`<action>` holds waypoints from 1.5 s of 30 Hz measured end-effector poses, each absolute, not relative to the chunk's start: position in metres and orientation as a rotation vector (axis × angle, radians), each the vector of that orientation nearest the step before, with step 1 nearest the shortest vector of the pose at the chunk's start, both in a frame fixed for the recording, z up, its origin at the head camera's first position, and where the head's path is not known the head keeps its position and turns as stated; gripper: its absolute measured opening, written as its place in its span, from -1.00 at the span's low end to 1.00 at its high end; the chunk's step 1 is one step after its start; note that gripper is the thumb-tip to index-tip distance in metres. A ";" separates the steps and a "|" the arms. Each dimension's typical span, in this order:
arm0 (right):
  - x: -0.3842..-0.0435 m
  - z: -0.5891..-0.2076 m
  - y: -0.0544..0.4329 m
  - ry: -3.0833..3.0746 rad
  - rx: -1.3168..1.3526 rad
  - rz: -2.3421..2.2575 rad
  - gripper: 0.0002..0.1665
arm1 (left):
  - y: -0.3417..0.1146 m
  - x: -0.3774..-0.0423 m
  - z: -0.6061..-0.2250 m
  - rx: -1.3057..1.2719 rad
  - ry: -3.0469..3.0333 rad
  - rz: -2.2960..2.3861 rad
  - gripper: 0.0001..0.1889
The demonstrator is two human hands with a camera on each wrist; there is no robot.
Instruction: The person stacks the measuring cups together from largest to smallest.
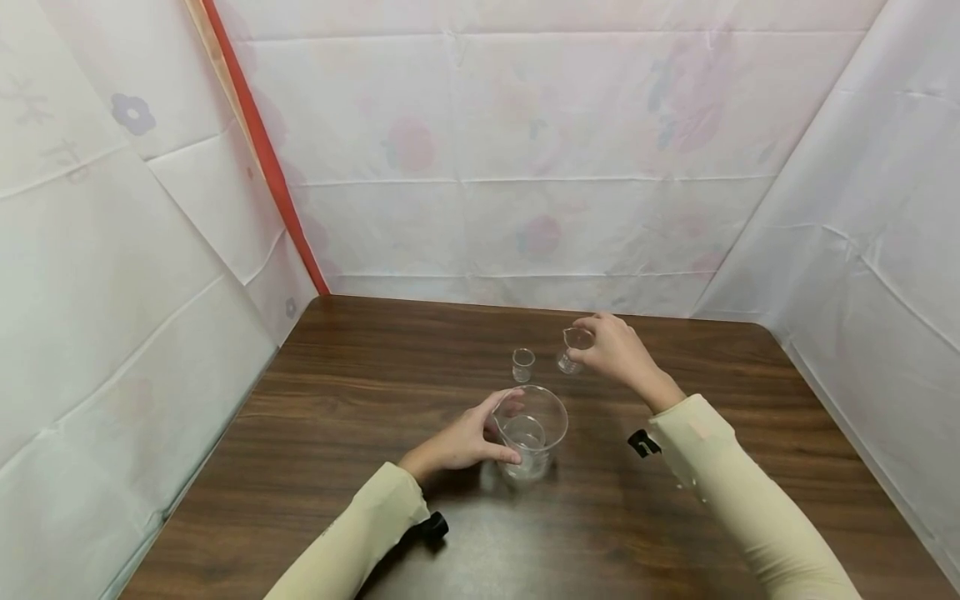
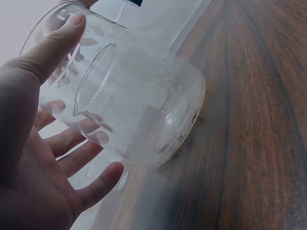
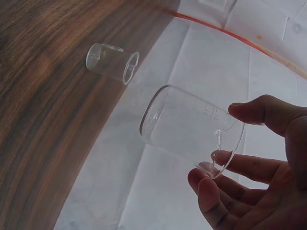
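Note:
My left hand [image 1: 468,435] grips a large clear glass beaker [image 1: 556,442] round its side, thumb and fingers on opposite sides. Inside it sits a smaller glass beaker [image 2: 112,62], its spout visible through the wall in the left wrist view. Off to the right, my right hand [image 1: 617,348] pinches another small beaker [image 3: 187,124] near its rim with thumb and fingers. In the right wrist view its base hangs clear of the wood, and graduation marks show on its side. The smallest beaker [image 1: 522,367] stands upright on the table, between the other two.
The dark wood-grain table [image 1: 300,467] has pale printed cloth [image 1: 480,150] hanging behind it and along both sides. A red strip [image 1: 270,167] runs down the back left corner. Black wrist straps [image 1: 433,527] show at the sleeve cuffs.

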State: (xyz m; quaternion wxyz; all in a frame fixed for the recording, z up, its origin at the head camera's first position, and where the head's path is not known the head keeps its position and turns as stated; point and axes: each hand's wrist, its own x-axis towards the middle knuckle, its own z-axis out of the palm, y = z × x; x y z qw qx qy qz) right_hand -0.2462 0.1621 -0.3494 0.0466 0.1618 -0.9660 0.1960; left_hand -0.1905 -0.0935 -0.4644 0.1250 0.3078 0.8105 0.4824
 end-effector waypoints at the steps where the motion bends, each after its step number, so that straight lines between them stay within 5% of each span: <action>1: -0.246 -0.349 0.162 -2.946 0.494 0.594 -0.44 | -0.094 -0.191 -0.464 0.898 2.364 1.404 -0.07; 45: -0.225 -0.328 0.150 -2.864 0.582 0.605 -0.43 | -0.094 -0.189 -0.464 0.898 2.352 1.410 -0.07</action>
